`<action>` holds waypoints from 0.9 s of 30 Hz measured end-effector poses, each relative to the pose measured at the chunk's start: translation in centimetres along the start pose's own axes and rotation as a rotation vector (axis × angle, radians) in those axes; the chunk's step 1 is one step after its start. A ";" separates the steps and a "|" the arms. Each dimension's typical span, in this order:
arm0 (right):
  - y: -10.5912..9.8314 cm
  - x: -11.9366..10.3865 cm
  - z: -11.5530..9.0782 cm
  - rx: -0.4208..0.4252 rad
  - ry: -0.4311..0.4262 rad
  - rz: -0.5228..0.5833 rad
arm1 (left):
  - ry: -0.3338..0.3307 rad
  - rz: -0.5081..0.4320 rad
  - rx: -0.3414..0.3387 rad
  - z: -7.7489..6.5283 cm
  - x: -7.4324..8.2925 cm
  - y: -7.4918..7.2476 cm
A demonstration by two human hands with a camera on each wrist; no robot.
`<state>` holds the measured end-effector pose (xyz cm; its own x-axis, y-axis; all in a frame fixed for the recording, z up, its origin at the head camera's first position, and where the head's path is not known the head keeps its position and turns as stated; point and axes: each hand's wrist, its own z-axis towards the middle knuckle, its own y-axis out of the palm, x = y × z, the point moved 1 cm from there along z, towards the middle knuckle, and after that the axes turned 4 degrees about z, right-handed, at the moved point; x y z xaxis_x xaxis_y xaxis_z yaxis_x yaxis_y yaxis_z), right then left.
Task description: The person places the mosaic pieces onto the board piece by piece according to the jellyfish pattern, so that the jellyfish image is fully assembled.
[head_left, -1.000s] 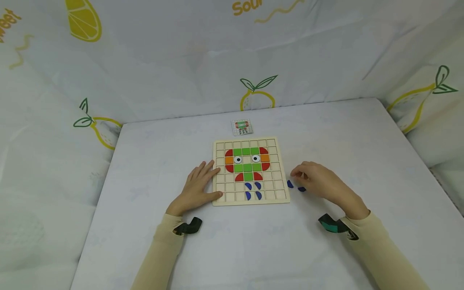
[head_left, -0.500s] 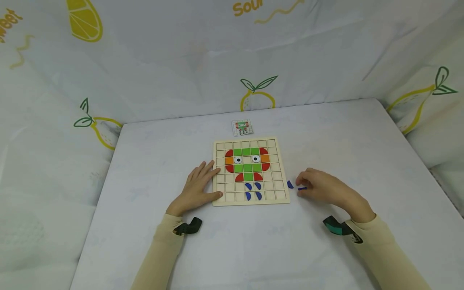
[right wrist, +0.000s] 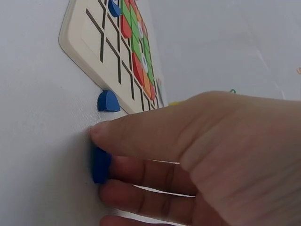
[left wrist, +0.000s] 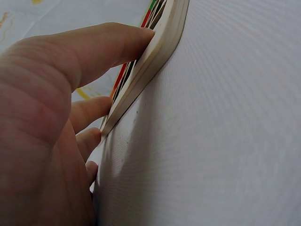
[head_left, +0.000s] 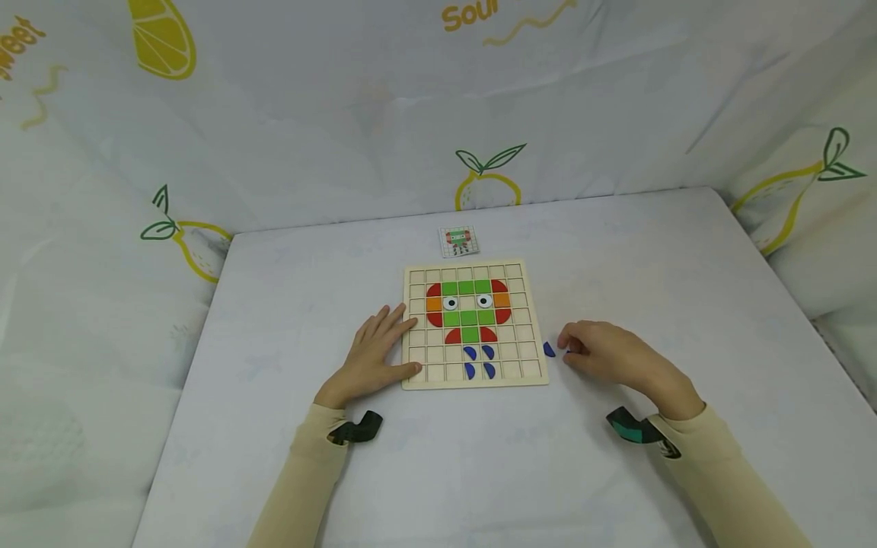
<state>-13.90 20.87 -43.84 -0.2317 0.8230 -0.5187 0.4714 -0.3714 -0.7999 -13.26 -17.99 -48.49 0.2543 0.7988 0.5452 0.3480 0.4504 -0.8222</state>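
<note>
A wooden grid board (head_left: 421, 277) bears a face of green squares (head_left: 468, 318), red quarter-round and orange pieces, and two eye tiles (head_left: 450, 303). Below the face, several blue pieces (head_left: 469, 371) with one curved edge sit in the grid. My left hand (head_left: 370, 354) is spread at the board's left side, its thumb and fingertips resting on the edge. To the right of the board, my right hand (head_left: 603, 352) pinches a blue piece (right wrist: 100, 165) between thumb and fingers, close to the table. Another blue piece (head_left: 549, 349) lies between that hand and the board.
Behind the board lies a small picture card (head_left: 459, 241) printed with a similar gridded figure. The white-covered table (head_left: 329, 266) meets a hanging cloth (head_left: 308, 137) with lemon prints at its back edge.
My right hand has moved slightly right, its fingers parting around the farther blue piece and then closing on it. The left hand and board stay in place.
</note>
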 end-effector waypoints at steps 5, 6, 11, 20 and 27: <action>0.0 -0.1 -0.1 0.013 0.002 -0.011 | -0.005 0.003 -0.006 0.0 0.0 0.0; -0.1 -0.2 -0.1 0.022 -0.005 -0.013 | -0.006 0.002 -0.005 0.0 0.0 0.0; -0.4 -0.9 0.3 0.083 -0.068 -0.005 | -0.010 0.008 -0.001 0.1 -0.2 0.2; -1.7 -3.4 1.7 0.126 -0.133 0.222 | -0.013 0.002 0.000 0.1 -0.3 0.2; -1.9 -5.5 2.9 0.129 -0.214 0.308 | -0.008 0.013 0.002 0.2 -0.4 0.4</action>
<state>-16.01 15.78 -40.37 -0.2748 0.5616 -0.7805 0.4386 -0.6491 -0.6215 -13.38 -18.06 -49.03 0.2517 0.8077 0.5331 0.3426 0.4408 -0.8296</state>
